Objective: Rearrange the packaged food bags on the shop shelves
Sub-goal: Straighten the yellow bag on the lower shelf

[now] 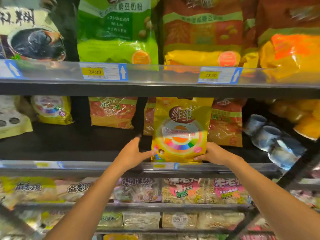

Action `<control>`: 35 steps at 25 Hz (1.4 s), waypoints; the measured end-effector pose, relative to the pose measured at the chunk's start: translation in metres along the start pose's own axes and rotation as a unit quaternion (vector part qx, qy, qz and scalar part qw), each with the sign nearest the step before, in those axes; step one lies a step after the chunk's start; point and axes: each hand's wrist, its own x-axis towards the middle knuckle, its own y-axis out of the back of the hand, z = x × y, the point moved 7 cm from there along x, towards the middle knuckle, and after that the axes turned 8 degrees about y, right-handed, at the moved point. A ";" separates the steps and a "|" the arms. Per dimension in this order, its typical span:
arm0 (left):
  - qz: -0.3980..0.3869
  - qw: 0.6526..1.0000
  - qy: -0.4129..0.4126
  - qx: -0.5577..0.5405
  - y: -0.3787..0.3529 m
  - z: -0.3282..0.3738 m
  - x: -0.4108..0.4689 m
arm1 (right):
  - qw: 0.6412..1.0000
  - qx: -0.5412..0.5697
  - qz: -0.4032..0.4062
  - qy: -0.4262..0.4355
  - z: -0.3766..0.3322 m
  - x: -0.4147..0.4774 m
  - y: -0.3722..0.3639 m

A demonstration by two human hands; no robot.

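Observation:
A yellow food bag (181, 129) with a rainbow wheel print stands upright at the front edge of the middle shelf (86, 164). My right hand (213, 154) grips its lower right corner, thumb on the front. My left hand (134, 152) is at the bag's lower left corner, thumb touching the front, fingers spread and pointing up beside it. Orange-red bags (112, 112) (226, 122) stand further back on either side of it. A second yellow bag of the same kind (52, 109) stands at the back left.
The upper shelf (155, 75) holds a green soybean milk powder bag (117, 30), orange bags (202, 32) and price tags. Blue-grey mugs (270, 137) lie at the right of the middle shelf. Snack packs (187, 190) fill the lower shelves.

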 end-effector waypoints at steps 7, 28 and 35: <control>-0.156 0.985 -0.030 -0.066 -0.058 0.044 0.019 | 1.000 0.015 0.007 0.001 0.020 -0.017 0.005; -0.118 0.884 0.039 -0.451 -0.035 0.008 -0.042 | 0.920 0.380 0.087 -0.033 -0.076 -0.063 -0.011; -0.100 0.886 0.035 -0.451 -0.010 -0.042 -0.104 | 0.803 0.579 0.096 -0.101 -0.135 -0.064 -0.078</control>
